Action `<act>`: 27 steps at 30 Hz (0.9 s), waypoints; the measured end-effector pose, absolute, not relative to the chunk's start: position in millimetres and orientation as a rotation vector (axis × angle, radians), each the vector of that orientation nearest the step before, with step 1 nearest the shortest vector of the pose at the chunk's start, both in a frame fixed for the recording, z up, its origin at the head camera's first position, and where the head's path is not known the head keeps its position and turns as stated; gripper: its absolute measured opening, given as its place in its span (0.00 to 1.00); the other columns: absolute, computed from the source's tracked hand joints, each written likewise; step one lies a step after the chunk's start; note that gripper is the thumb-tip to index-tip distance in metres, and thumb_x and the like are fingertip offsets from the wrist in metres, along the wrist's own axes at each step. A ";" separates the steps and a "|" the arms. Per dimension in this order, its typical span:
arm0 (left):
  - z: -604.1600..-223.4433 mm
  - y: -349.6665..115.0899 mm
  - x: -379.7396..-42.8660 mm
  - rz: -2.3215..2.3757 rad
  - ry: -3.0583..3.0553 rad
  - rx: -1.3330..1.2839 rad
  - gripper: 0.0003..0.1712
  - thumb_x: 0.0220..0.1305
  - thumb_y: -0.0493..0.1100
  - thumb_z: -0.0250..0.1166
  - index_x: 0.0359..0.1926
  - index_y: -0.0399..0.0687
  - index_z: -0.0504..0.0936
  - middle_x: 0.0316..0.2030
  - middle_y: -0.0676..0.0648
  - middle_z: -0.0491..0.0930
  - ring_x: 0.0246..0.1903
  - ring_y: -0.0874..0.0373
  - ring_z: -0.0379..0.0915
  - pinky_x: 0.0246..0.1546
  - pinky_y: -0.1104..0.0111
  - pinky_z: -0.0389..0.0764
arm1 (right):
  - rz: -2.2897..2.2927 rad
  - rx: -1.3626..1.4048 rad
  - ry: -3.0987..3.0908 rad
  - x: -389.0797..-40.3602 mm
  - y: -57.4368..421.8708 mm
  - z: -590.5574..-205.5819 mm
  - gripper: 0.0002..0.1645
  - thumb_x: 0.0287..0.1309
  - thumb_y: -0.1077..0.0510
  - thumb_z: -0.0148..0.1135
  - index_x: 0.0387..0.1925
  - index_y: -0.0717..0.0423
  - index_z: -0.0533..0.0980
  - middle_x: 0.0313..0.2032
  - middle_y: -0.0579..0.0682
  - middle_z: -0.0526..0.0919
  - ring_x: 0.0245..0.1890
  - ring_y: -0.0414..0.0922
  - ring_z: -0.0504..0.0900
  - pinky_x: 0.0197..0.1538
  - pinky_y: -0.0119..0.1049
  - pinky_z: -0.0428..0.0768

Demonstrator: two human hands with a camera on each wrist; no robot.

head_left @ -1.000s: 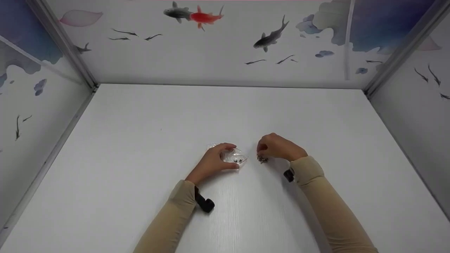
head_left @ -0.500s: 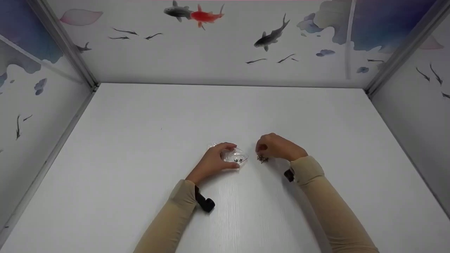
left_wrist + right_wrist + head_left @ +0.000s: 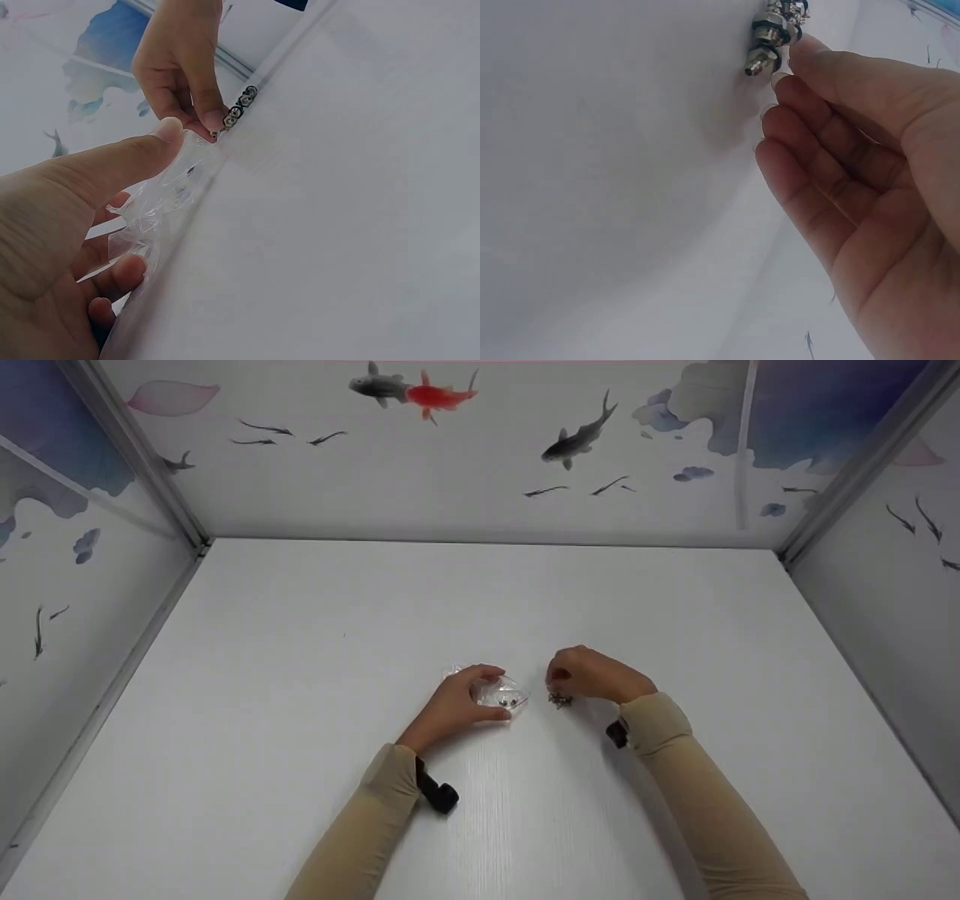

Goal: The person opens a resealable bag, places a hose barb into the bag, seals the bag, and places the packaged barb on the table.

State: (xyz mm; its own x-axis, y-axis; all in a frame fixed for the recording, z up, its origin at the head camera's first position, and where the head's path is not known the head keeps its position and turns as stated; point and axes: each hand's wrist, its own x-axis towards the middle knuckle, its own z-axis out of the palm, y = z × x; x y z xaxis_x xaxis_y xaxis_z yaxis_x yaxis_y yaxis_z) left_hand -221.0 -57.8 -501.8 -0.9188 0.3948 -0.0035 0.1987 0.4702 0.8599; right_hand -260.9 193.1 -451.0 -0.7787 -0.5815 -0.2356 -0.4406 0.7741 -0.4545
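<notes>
Left hand grips the small clear plastic bag on the white counter. Just right of the bag, right hand pinches the small silver metal fittings lying on the counter; picking step, next likely needs a firm pinch and the bag mouth held open.

white table, fish-painted walls, perhaps printed paper

On the table, near its middle, a plastic bag lies left of a cluster of metal fittings, just apart; walls stand left, right and far.
</notes>
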 end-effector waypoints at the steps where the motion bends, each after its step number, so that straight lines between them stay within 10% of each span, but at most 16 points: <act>1: -502.0 -57.9 -221.0 1.435 2.511 0.513 0.38 0.46 0.51 0.78 0.60 0.54 0.75 0.59 0.51 0.76 0.57 0.55 0.69 0.58 0.58 0.69 | -0.552 -0.775 2.593 -260.9 193.1 -450.9 0.05 0.62 0.61 0.61 0.37 0.54 0.83 0.34 0.47 0.84 0.32 0.40 0.78 0.38 0.35 0.78; 27: -502.7 -57.4 -221.4 1.444 2.511 0.508 0.38 0.45 0.51 0.78 0.59 0.55 0.76 0.58 0.52 0.76 0.56 0.56 0.70 0.58 0.59 0.69 | -0.612 -0.910 2.631 -259.4 177.4 -439.4 0.08 0.62 0.62 0.60 0.40 0.58 0.83 0.37 0.49 0.84 0.36 0.41 0.78 0.44 0.38 0.80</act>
